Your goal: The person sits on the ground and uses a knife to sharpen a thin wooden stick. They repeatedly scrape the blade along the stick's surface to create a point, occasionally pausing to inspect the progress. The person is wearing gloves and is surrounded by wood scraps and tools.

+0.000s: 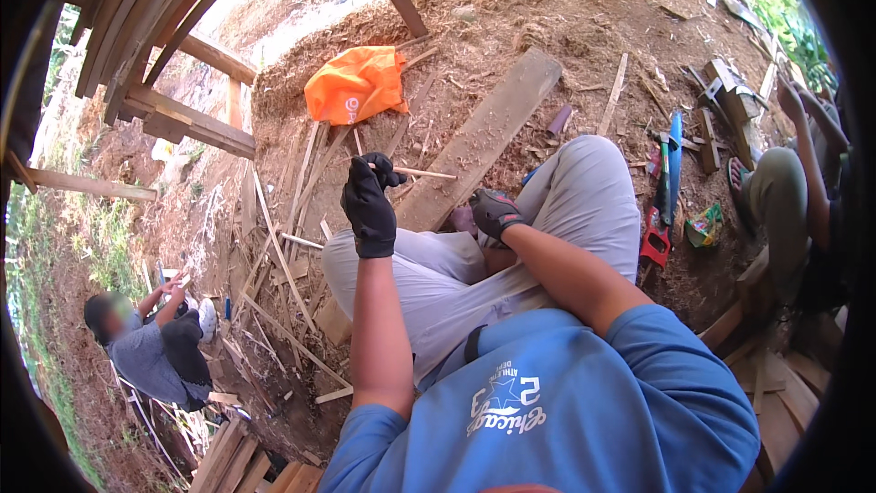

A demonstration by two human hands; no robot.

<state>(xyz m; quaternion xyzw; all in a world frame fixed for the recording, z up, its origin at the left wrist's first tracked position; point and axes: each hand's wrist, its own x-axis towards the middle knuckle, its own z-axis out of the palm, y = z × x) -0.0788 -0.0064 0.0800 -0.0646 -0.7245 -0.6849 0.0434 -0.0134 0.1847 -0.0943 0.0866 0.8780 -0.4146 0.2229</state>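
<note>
My left hand [370,210], in a black glove, is raised over my left knee with its fingers closed on a thin wooden stick [427,173]. The stick points out to the right, above a long wide plank [497,132] lying on the ground. Low between my bent legs is my right hand [498,214], in a dark fingerless-looking glove with red marks. Its fingers are curled in; what they hold, if anything, is hidden. Just beside it shows something purple [464,219], partly covered by my leg and hand.
An orange bag [356,87] lies ahead. To the right are a saw with a red handle [655,239], a green packet [703,226] and a seated person [789,192]. Another person [155,347] crouches at left, past scattered wood strips [283,260]. A timber frame [192,123] stands upper left.
</note>
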